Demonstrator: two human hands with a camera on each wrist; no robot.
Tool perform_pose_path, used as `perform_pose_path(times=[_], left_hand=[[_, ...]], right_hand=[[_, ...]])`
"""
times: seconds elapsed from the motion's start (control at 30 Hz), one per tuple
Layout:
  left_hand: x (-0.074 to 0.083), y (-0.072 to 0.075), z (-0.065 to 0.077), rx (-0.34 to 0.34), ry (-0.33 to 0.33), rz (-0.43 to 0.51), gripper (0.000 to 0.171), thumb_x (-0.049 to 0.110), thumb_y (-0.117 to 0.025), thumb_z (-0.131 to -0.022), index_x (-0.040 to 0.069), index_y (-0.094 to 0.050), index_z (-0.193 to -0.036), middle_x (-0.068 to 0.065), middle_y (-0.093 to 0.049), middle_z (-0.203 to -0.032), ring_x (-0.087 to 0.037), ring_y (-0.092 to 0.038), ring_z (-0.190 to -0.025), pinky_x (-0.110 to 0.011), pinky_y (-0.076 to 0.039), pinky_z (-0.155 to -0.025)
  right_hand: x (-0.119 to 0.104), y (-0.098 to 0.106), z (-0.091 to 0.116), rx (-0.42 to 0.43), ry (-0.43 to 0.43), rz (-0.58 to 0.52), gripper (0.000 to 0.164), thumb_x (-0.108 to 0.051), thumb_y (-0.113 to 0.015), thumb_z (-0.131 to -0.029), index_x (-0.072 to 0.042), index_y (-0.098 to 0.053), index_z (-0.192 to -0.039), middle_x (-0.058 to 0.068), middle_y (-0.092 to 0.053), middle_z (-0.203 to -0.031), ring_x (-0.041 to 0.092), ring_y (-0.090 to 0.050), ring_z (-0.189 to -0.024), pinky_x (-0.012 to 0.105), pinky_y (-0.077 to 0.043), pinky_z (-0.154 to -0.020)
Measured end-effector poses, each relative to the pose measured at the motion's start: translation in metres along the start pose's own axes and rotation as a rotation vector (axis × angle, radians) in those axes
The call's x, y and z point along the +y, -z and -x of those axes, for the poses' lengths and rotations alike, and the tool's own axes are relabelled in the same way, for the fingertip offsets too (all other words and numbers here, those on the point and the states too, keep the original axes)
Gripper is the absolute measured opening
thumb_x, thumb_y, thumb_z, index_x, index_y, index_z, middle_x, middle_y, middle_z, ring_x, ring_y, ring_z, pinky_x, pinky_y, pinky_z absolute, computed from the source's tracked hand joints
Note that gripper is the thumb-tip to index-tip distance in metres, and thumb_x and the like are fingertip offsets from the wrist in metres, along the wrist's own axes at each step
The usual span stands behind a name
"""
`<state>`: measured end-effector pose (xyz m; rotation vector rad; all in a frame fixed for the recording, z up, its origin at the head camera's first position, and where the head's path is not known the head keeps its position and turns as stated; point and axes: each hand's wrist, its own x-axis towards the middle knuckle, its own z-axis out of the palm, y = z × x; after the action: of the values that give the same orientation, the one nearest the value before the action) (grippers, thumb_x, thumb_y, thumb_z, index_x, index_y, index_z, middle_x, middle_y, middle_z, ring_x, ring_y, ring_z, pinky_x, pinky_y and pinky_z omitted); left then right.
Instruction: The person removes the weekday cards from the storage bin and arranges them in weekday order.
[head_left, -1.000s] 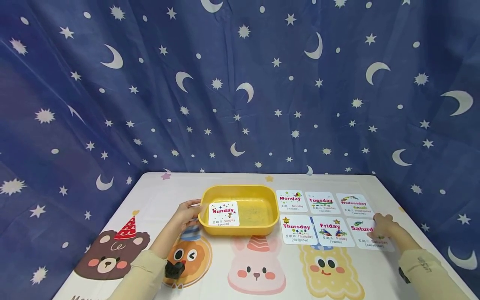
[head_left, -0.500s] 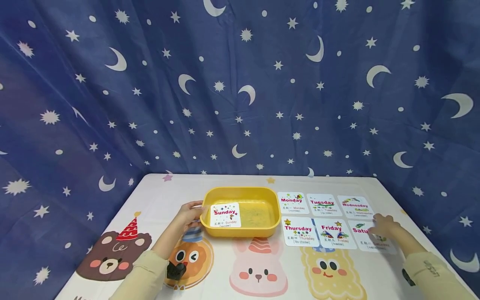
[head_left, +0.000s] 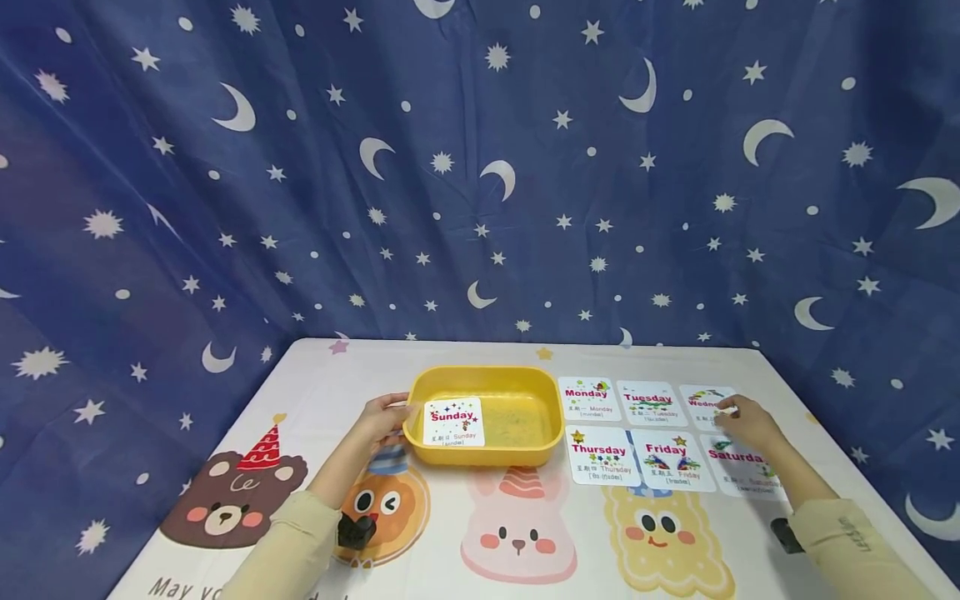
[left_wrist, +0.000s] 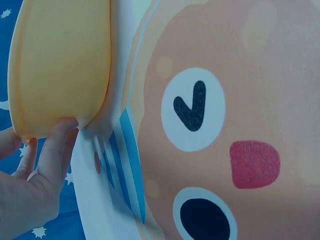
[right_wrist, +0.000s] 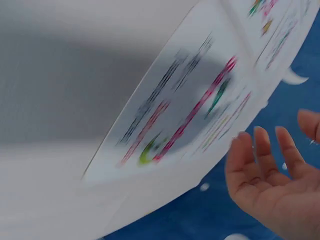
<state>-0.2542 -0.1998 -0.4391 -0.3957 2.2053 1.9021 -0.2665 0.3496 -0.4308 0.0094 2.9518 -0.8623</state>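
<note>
A yellow tray [head_left: 525, 379] stands mid-table with a "Sunday" card [head_left: 453, 422] leaning inside its left end. My left hand [head_left: 388, 413] holds the tray's left end; in the left wrist view my fingers [left_wrist: 59, 145] press against the yellow tray [left_wrist: 60, 70]. To the right, cards lie in two rows: Monday [head_left: 588, 398], Tuesday [head_left: 651, 403] and Wednesday [head_left: 701, 395], then Thursday [head_left: 602, 455], Friday [head_left: 670, 459] and Saturday [head_left: 750, 475]. My right hand [head_left: 731, 412] hovers over the Wednesday card's near edge. Its fingers [right_wrist: 260, 165] are relaxed and hold nothing, beside a blurred card [right_wrist: 190, 110].
The table wears a white cloth with cartoon animals: a bear [head_left: 225, 508], a rabbit [head_left: 517, 533] and a yellow face [head_left: 660, 533]. A blue curtain with stars and moons [head_left: 480, 183] hangs behind and at both sides. The table's right edge runs close to the cards.
My right hand has moved away from the Saturday card, back and slightly left, to the Wednesday card. The left hand has stayed at the tray's end.
</note>
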Motion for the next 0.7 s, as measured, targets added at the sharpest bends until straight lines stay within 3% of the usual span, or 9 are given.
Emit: perform_pose_path(times=[0.17, 0.27, 0.5, 0.7], left_hand=[[0.000, 0.000, -0.002, -0.004, 0.001, -0.005, 0.044, 0.008, -0.049, -0.097, 0.000, -0.040, -0.139, -0.028, -0.048, -0.134, -0.015, -0.065, -0.082, -0.025, -0.058, -0.061], [0.001, -0.001, -0.003, -0.004, -0.001, -0.016, 0.044, 0.009, -0.049, -0.097, 0.001, -0.040, -0.139, -0.028, -0.049, -0.134, -0.014, -0.065, -0.082, -0.024, -0.057, -0.060], [0.002, -0.003, -0.005, 0.003, 0.014, -0.007, 0.044, 0.009, -0.049, -0.096, 0.002, -0.041, -0.139, -0.027, -0.049, -0.133, -0.019, -0.065, -0.089, -0.024, -0.057, -0.063], [0.002, -0.002, -0.003, 0.006, 0.014, -0.004, 0.043, 0.008, -0.049, -0.096, 0.001, -0.042, -0.138, -0.027, -0.049, -0.132, -0.019, -0.065, -0.086, -0.024, -0.057, -0.062]], right_hand=[[-0.024, -0.015, -0.002, 0.137, 0.056, -0.066, 0.029, -0.012, -0.051, -0.093, 0.013, -0.052, -0.109, 0.030, -0.057, -0.093, 0.031, -0.055, -0.079, 0.027, -0.040, -0.059], [-0.038, -0.023, -0.001, 0.166, 0.083, -0.093, 0.028, -0.012, -0.052, -0.094, 0.011, -0.054, -0.110, 0.030, -0.058, -0.095, 0.031, -0.054, -0.080, 0.026, -0.040, -0.058], [-0.069, -0.034, 0.001, 0.128, 0.127, -0.193, 0.027, -0.010, -0.051, -0.094, 0.010, -0.055, -0.113, 0.026, -0.058, -0.095, 0.019, -0.051, -0.072, 0.026, -0.042, -0.058], [-0.106, -0.046, -0.002, 0.066, 0.157, -0.298, 0.028, -0.009, -0.052, -0.094, 0.009, -0.054, -0.115, 0.024, -0.059, -0.098, 0.027, -0.058, -0.083, 0.029, -0.052, -0.066]])
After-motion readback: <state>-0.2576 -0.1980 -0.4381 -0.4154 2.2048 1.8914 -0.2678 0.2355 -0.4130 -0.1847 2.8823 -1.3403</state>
